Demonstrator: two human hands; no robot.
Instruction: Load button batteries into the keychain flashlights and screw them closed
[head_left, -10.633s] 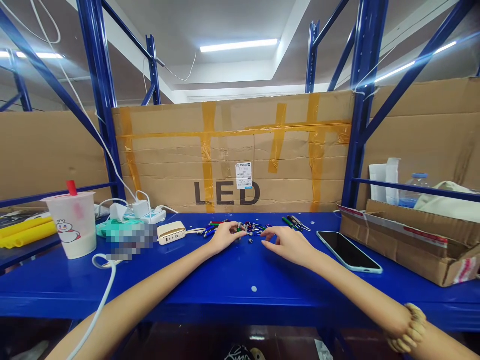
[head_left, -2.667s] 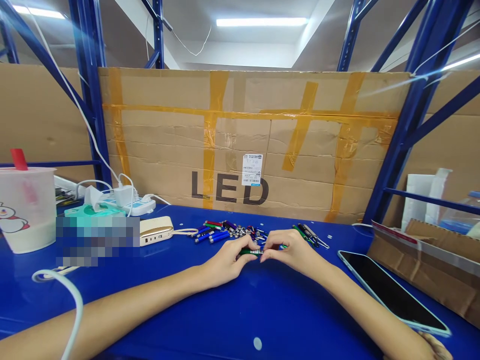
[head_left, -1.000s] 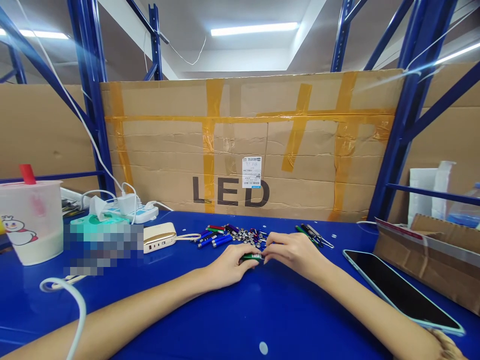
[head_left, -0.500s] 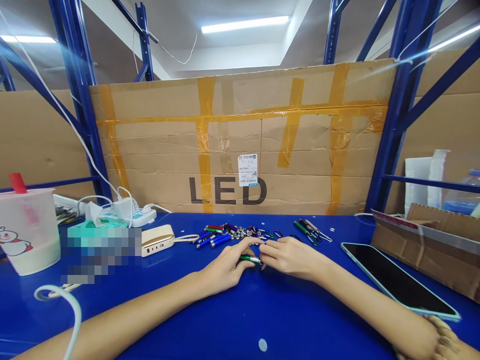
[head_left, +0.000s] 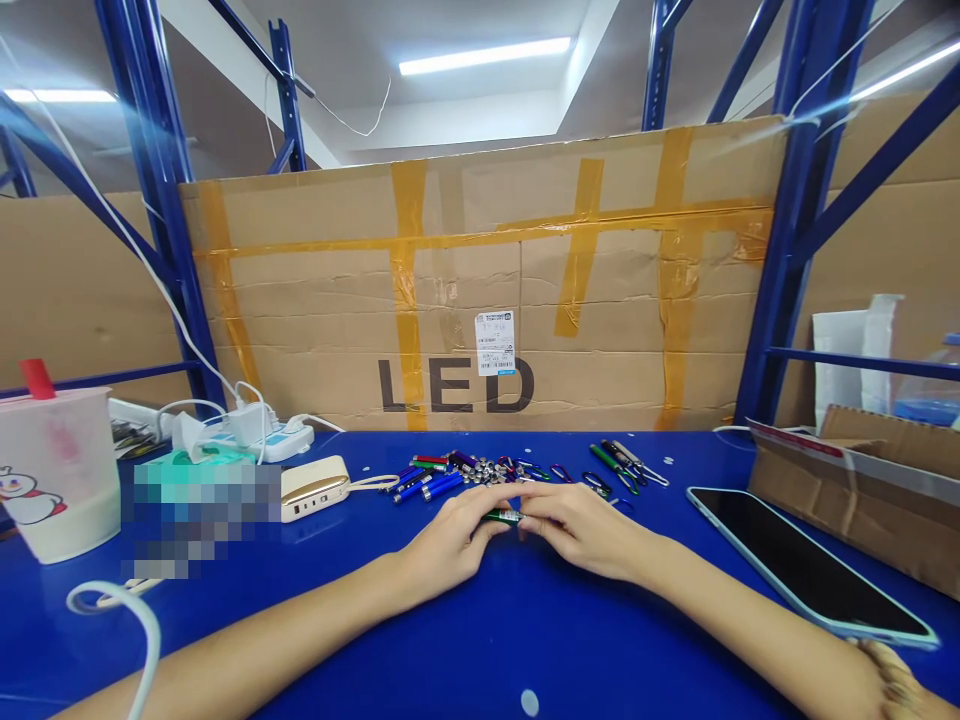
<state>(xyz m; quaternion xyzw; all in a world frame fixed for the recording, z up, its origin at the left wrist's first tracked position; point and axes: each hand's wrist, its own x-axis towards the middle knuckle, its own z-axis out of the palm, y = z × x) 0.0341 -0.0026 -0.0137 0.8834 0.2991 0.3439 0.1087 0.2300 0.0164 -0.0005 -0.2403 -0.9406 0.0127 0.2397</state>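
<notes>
A small green tube with a silvery end [head_left: 504, 516] lies between my two hands over the blue table [head_left: 480, 640]. My left hand [head_left: 456, 530] is closed round its left part, thumb below and fingers above. The fingertips of my right hand [head_left: 577, 525] pinch its right end, and the fingertips of both hands meet there. Just behind my hands is a pile of blue, red and purple tubes [head_left: 442, 484] with small metal parts [head_left: 491, 470]. Green and black tubes with clips [head_left: 619, 465] lie to the right of the pile, near several loose carabiner clips [head_left: 596, 484].
At the left stand a cup [head_left: 64, 470], a power strip [head_left: 289, 440] with cables and a cream power bank [head_left: 315, 488]. On the right lie a phone [head_left: 810, 565] and an open cardboard box [head_left: 855, 500]. Large cardboard [head_left: 337, 300] closes off the back.
My right hand has turned and drawn its fingers in at the tube's right end, uncovering clips behind it. My left hand keeps its hold on the tube. The view has shifted slightly.
</notes>
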